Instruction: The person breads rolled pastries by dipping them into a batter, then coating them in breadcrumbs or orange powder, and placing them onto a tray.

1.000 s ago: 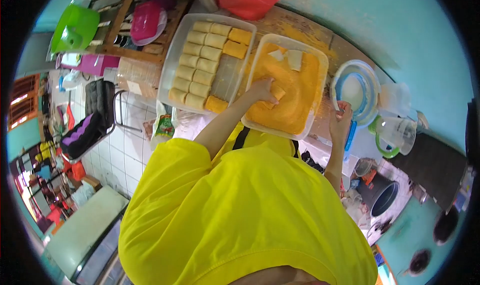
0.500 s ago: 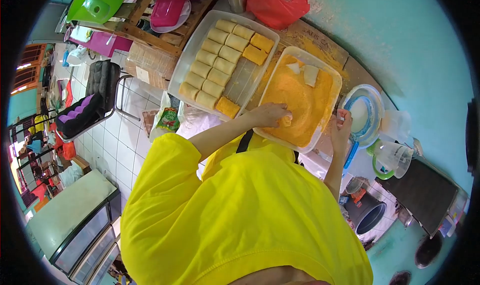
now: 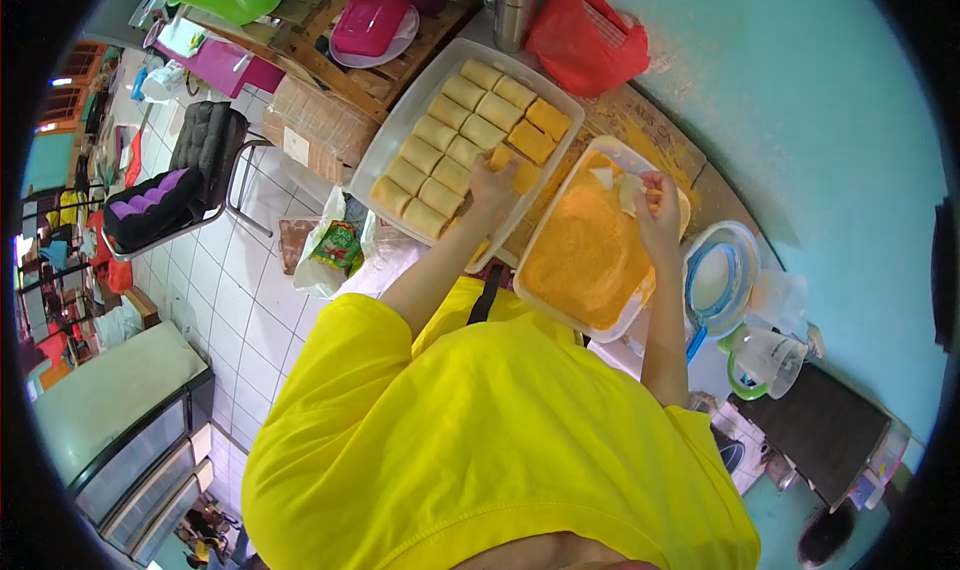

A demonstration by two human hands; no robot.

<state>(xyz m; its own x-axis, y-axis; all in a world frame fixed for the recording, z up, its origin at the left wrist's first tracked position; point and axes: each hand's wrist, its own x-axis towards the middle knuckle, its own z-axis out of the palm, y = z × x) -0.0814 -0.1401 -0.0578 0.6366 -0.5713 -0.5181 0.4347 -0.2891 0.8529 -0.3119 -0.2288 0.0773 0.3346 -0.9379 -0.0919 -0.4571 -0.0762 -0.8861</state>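
My left hand [image 3: 488, 192] is over a clear plastic tray [image 3: 363, 182], its fingers closed on a crumb-coated roll [image 3: 517, 170] at the tray's right side. Two more orange-coated rolls [image 3: 538, 130] lie just above that one. Pale, uncoated rolls [image 3: 440, 135] fill the tray's left part in two rows. My right hand [image 3: 657, 210] reaches into a plastic tub of orange crumbs [image 3: 585, 235], with thumb and fingers closed on a pale roll [image 3: 629, 192]. Beside that roll, a small pale piece [image 3: 602, 177] rests on the crumbs.
Right of the tub stands a round blue-rimmed container [image 3: 722, 270] with white contents, near a clear measuring jug [image 3: 768, 360]. A red plastic bag [image 3: 588, 35] and a steel flask [image 3: 515, 10] stand behind the tray. The wall [image 3: 800, 120] bounds the right side.
My left hand has gone from the crumb tub to the tray with a coated roll. My right hand has moved from beside the tub onto a pale roll inside it. The view has shifted slightly.
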